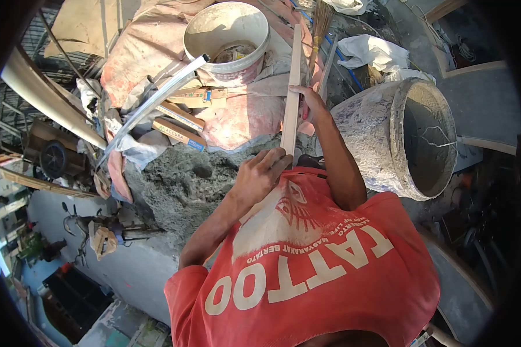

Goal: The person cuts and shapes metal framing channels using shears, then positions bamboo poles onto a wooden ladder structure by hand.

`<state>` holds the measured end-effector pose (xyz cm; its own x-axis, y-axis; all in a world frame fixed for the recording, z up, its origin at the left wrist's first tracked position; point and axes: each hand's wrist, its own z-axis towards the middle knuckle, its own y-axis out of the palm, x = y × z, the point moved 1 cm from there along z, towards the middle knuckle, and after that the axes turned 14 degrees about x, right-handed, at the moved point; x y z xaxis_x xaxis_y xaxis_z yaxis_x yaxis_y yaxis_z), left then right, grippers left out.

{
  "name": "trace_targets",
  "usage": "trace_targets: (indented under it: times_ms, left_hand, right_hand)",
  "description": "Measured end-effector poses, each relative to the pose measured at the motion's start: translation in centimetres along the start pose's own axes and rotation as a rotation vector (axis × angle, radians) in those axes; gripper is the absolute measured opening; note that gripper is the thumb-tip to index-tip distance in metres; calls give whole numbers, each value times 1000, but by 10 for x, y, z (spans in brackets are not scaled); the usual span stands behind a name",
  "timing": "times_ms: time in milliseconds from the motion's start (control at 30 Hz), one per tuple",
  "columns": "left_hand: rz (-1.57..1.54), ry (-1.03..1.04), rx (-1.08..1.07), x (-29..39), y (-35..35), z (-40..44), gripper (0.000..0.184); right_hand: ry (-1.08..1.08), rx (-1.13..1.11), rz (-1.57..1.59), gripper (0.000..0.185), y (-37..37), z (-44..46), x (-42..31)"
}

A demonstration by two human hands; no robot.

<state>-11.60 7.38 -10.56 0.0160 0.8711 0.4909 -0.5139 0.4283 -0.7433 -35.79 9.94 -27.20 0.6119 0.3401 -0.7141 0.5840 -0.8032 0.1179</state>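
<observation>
A long, pale wooden strip point(293, 87) runs from my chest up toward the top of the view. My left hand point(261, 174) is closed around its near end, fingers bent over the top. Farther along, my right hand point(312, 107) is curled at the strip's right edge, with the fingertips touching the wood. A small red-and-dark tool point(304, 110) shows in that hand. Its kind is mostly hidden by the fingers.
A dirty white bucket point(228, 17) stands on tarps beyond my hands. At right lies a large cement-caked tub point(364, 133) on its side. Cardboard ACCURA boxes point(179, 134), a bent metal channel point(150, 101) and a rough grey mound point(185, 185) lie at left.
</observation>
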Motion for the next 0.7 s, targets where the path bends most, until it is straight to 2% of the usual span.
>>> trace_targets:
  times_ms: [33, 100, 200, 300, 433, 500, 633, 700]
  left_hand:
    - [-27, 14, -12, 1, -1, 0, 40]
    - [-42, -40, 44, 1, -4, 2, 33]
    - [-119, -103, 110, 0, -1, 3, 28]
    - [-158, -193, 162, -1, -5, 7, 25]
    - [-203, -302, 103, -9, -16, 12, 21]
    - [-376, -382, 35, -12, -16, 12, 18]
    - [-504, -436, -66, -19, -16, 14, 16]
    - [-709, -479, -206, -25, -11, 11, 15]
  right_hand:
    - [-27, -15, 123, 31, 0, 3, 6]
    - [83, 123, 144, 35, 6, -12, 1]
    - [-28, 77, 283, 31, 18, -47, -22]
    - [24, 170, 289, 33, 18, -47, -24]
    - [-25, 150, 230, 35, 18, -50, -26]
    - [5, 200, 141, 35, 18, -49, -24]
    - [-8, 186, 178, 36, 21, -54, -22]
    - [5, 150, 77, 35, 23, -67, -32]
